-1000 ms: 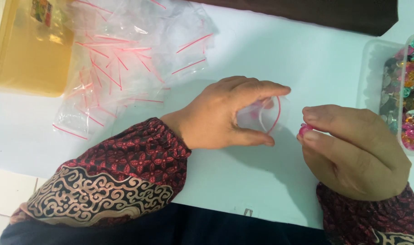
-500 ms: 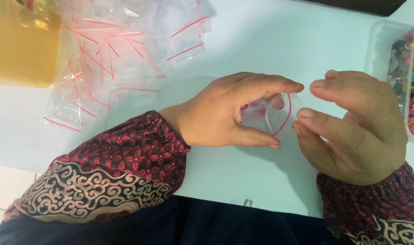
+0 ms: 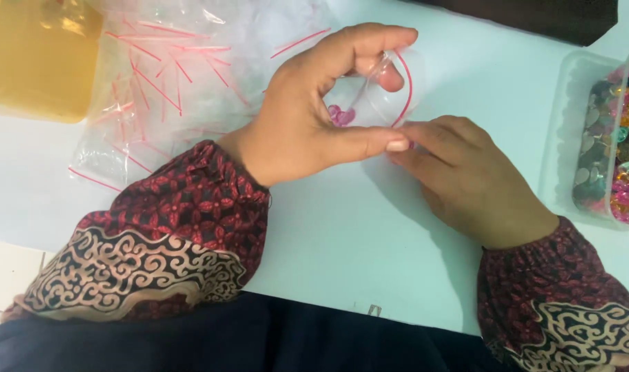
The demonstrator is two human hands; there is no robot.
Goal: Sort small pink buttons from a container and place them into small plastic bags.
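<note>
The small clear zip bag (image 3: 380,93) with a red seal strip is held above the white table (image 3: 342,241), its mouth bowed open, and a few pink heart beads (image 3: 341,114) already sit inside, so filling looks partly done and the sealing is left. The left hand (image 3: 314,117) pinches the bag between thumb and forefinger, while the right hand (image 3: 466,179) lies half curled, fingertips at the bag's lower rim. Compared with 0.5 s ago, the bag and left hand sit higher, and the right hand has dropped beneath it, away from the clear tray of mixed beads (image 3: 607,138); the pile of empty bags (image 3: 170,76) stays put.
</note>
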